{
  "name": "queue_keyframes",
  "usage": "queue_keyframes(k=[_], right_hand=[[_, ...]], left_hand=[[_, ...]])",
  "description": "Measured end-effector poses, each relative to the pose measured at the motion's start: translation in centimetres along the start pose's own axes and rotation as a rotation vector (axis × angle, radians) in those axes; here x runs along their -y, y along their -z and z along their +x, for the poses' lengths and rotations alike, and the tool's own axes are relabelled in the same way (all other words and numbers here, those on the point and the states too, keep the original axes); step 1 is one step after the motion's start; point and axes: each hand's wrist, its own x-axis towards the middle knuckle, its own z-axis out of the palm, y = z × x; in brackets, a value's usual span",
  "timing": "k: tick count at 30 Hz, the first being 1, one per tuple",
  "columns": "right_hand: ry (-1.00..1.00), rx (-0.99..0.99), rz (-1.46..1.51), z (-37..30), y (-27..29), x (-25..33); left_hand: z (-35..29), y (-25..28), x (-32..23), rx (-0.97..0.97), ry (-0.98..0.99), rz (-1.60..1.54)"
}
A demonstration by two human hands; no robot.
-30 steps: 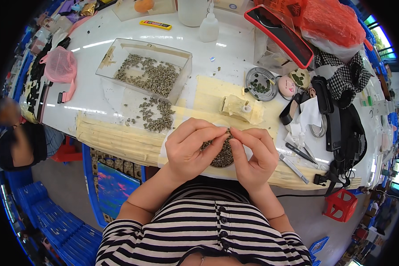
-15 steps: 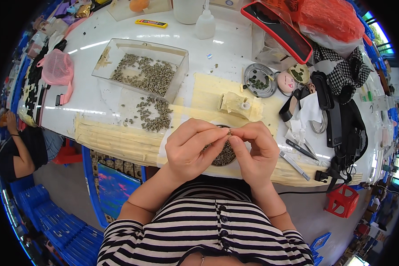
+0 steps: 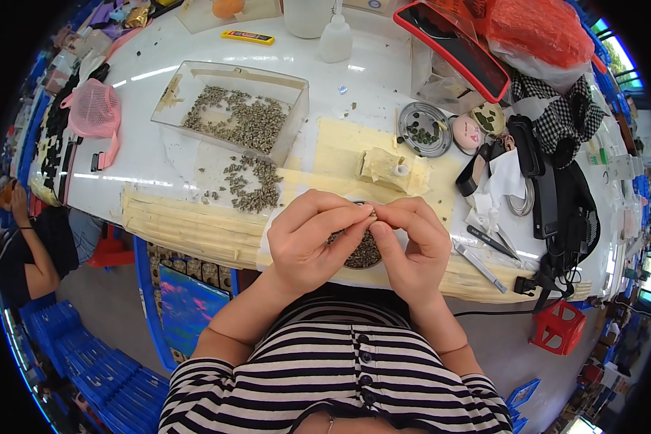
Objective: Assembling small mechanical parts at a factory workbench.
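My left hand [image 3: 312, 242] and my right hand [image 3: 412, 242] meet fingertip to fingertip at the table's near edge. Both are pinched on one tiny metal piece [image 3: 373, 215], mostly covered by the fingers. Beneath them sits a round dish [image 3: 360, 253] full of small dark metallic pieces, partly hidden by my hands. To the left, a clear plastic box [image 3: 286, 137] holds many small grey metal parts [image 3: 249, 126]. More loose metal parts [image 3: 257, 192] lie in a heap just in front of it. A tape-wrapped block [image 3: 387, 172] with a short white peg stands beyond my right hand.
Right of my hands lie a craft knife [image 3: 479, 266], tweezers [image 3: 504, 244] and black straps [image 3: 550, 195]. Farther back are a round clear dish [image 3: 423, 130] of dark green bits, a red-cased phone [image 3: 456, 50] and a white squeeze bottle [image 3: 335, 40]. A co-worker's arm [image 3: 40, 253] shows at far left.
My fingertips shift very slightly while keeping their pinch. The co-worker's hand and arm at the far left move a little.
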Motion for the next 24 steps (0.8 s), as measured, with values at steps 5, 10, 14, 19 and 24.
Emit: queue_keyframes(k=[5,10,14,19,24], right_hand=[[-0.184,-0.012,0.216,-0.11,-0.05,-0.16],[-0.132,-0.065,0.147,-0.07,-0.18,0.02],[0.124,-0.086,-0.133,-0.05,-0.54,0.16],[0.149,-0.090,-0.184,-0.03,-0.43,0.09],[-0.010,-0.050,-0.011,-0.03,-0.21,0.25]], left_hand=[[0.03,-0.10,0.05,0.004,-0.014,-0.004],[-0.08,-0.26,0.00,-0.001,0.006,0.039],[-0.09,-0.34,0.05,-0.018,0.046,0.061],[0.10,-0.20,-0.07,-0.011,0.065,0.068],[0.23,-0.40,0.03,-0.024,-0.002,0.027]])
